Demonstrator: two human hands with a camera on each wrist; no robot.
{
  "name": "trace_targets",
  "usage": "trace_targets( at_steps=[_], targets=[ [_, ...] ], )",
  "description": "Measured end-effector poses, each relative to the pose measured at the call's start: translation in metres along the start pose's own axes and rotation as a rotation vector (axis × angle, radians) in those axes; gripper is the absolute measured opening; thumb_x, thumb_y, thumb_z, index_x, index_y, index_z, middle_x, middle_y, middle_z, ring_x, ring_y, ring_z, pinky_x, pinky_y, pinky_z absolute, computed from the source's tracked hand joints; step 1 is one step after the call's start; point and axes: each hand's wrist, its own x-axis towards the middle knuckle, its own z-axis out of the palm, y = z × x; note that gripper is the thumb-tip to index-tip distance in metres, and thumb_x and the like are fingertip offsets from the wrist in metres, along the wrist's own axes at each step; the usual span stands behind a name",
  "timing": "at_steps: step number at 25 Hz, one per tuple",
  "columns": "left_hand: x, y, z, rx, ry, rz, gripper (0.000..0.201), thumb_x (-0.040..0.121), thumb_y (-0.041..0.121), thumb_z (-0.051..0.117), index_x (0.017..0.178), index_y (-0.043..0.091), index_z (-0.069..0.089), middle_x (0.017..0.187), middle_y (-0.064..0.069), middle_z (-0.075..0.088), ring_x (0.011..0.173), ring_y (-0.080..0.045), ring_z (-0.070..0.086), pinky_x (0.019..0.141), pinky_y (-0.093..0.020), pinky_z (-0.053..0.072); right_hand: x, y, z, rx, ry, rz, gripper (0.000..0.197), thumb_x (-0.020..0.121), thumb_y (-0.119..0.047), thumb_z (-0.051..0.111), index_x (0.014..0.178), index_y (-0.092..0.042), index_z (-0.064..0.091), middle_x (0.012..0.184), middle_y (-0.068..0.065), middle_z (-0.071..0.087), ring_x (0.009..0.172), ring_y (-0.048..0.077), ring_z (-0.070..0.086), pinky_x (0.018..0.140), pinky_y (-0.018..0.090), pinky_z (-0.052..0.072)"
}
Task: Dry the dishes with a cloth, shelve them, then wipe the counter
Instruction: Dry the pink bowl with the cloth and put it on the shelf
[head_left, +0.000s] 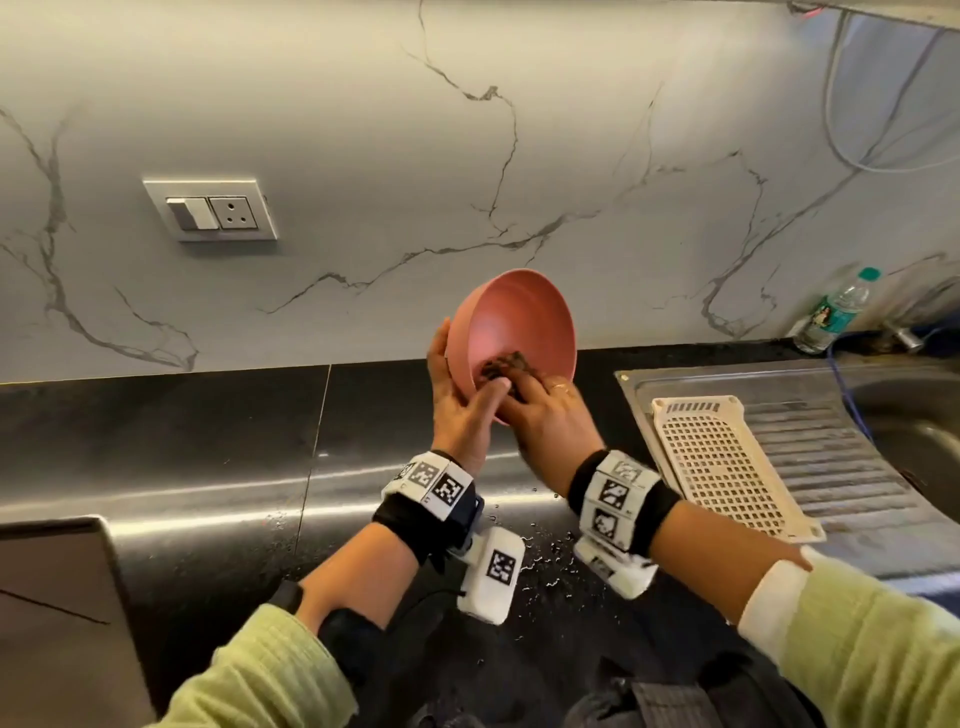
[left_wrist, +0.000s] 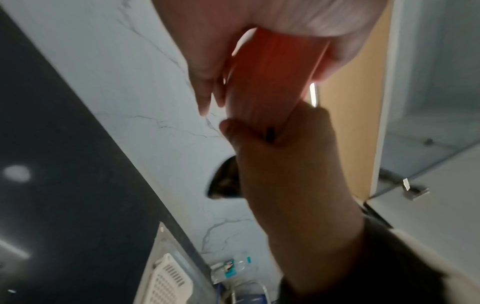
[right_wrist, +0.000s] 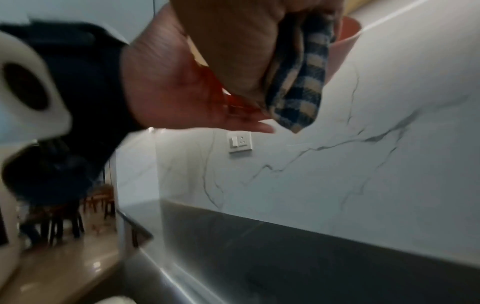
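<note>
Above the black counter I hold a pink bowl tilted, its opening turned toward me. My left hand grips its left rim, thumb inside and fingers behind the wall. My right hand reaches into the bowl and presses a bunched dark checked cloth against the lower inside. In the right wrist view a tail of the cloth hangs from my right hand in front of the bowl, with the left hand beside it. In the left wrist view the bowl is blurred between both hands.
A cream perforated drain tray lies on the steel drainboard to the right, with the sink beyond. A water bottle stands at the back right. Water drops dot the counter below my wrists. A wall socket sits left.
</note>
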Motion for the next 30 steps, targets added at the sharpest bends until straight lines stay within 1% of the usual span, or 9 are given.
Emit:
trace_targets(
  at_steps=[4, 8, 12, 15, 17, 19, 24, 27, 30],
  targets=[
    [0.020, 0.016, -0.019, 0.099, 0.039, 0.060, 0.063, 0.062, 0.034, 0.060, 0.124, 0.029, 0.052, 0.113, 0.002, 0.059, 0.099, -0.017, 0.060, 0.081, -0.033, 0.053, -0.009, -0.016, 0.019, 0.250, -0.028, -0.017, 0.073, 0.069, 0.008, 0.069, 0.133, -0.018, 0.048, 0.132, 0.019, 0.053, 0.104, 0.042, 0.061, 0.083, 0.052, 0.053],
    [0.030, 0.020, -0.046, 0.278, -0.206, -0.144, 0.053, 0.055, 0.040, 0.063, 0.107, 0.029, 0.065, 0.101, -0.003, 0.067, 0.090, -0.018, 0.064, 0.071, -0.026, 0.054, -0.020, 0.049, 0.009, -0.250, -0.277, -0.638, 0.065, 0.074, -0.012, 0.072, 0.135, -0.019, 0.051, 0.139, 0.012, 0.050, 0.125, 0.035, 0.050, 0.102, 0.052, 0.041],
    [0.030, 0.020, -0.033, 0.424, -0.353, -0.399, 0.047, 0.068, 0.023, 0.064, 0.113, 0.012, 0.064, 0.093, -0.009, 0.067, 0.080, -0.021, 0.064, 0.065, -0.029, 0.054, 0.012, 0.080, -0.022, -0.679, -0.429, -0.948, 0.071, 0.072, -0.028, 0.075, 0.137, -0.021, 0.048, 0.143, 0.005, 0.047, 0.134, 0.030, 0.039, 0.114, 0.044, 0.018],
    [0.032, 0.027, -0.030, 0.352, -0.388, -0.543, 0.052, 0.071, 0.025, 0.062, 0.122, 0.020, 0.053, 0.105, -0.009, 0.062, 0.088, -0.024, 0.062, 0.071, -0.035, 0.054, 0.015, 0.081, -0.027, -0.634, -0.365, -0.948, 0.048, 0.081, -0.019, 0.062, 0.129, -0.017, 0.058, 0.134, 0.007, 0.056, 0.127, 0.034, 0.048, 0.111, 0.046, 0.028],
    [0.023, 0.020, -0.035, 0.224, -0.242, -0.499, 0.085, 0.059, 0.034, 0.072, 0.136, 0.031, 0.035, 0.119, -0.005, 0.055, 0.102, -0.027, 0.060, 0.078, -0.046, 0.054, 0.004, 0.078, -0.025, -0.567, -0.266, -0.821, 0.037, 0.087, -0.009, 0.047, 0.118, -0.016, 0.066, 0.119, 0.010, 0.065, 0.107, 0.036, 0.063, 0.097, 0.048, 0.047],
    [0.001, 0.006, -0.030, 0.046, -0.103, -0.367, 0.093, 0.053, 0.033, 0.074, 0.136, 0.035, 0.032, 0.121, -0.005, 0.055, 0.105, -0.029, 0.061, 0.078, -0.053, 0.054, -0.008, 0.062, -0.021, -0.475, -0.200, -0.591, 0.037, 0.088, -0.009, 0.042, 0.114, -0.016, 0.068, 0.115, 0.013, 0.067, 0.098, 0.036, 0.066, 0.084, 0.046, 0.054],
    [0.000, 0.005, -0.014, -0.041, 0.095, -0.149, 0.073, 0.060, 0.028, 0.064, 0.131, 0.032, 0.046, 0.113, -0.009, 0.059, 0.100, -0.027, 0.059, 0.085, -0.043, 0.050, -0.033, 0.002, -0.003, -0.208, -0.380, -0.162, 0.059, 0.065, -0.008, 0.070, 0.122, -0.020, 0.062, 0.120, 0.017, 0.063, 0.096, 0.039, 0.065, 0.082, 0.047, 0.053],
    [0.011, 0.018, -0.027, 0.179, -0.086, -0.271, 0.060, 0.053, 0.036, 0.067, 0.113, 0.027, 0.061, 0.109, -0.008, 0.063, 0.098, -0.028, 0.060, 0.076, -0.037, 0.053, -0.042, 0.027, -0.012, -0.175, -0.478, -0.457, 0.064, 0.072, -0.008, 0.071, 0.133, -0.020, 0.052, 0.133, 0.015, 0.055, 0.111, 0.037, 0.060, 0.090, 0.049, 0.052],
    [0.007, 0.020, -0.028, 0.305, -0.267, -0.393, 0.058, 0.057, 0.027, 0.064, 0.115, 0.022, 0.063, 0.102, -0.006, 0.067, 0.084, -0.021, 0.064, 0.059, -0.029, 0.053, -0.022, 0.062, -0.037, -0.362, -0.483, -0.837, 0.056, 0.075, -0.017, 0.064, 0.130, -0.021, 0.056, 0.136, 0.006, 0.055, 0.125, 0.028, 0.051, 0.107, 0.046, 0.037]
  ],
)
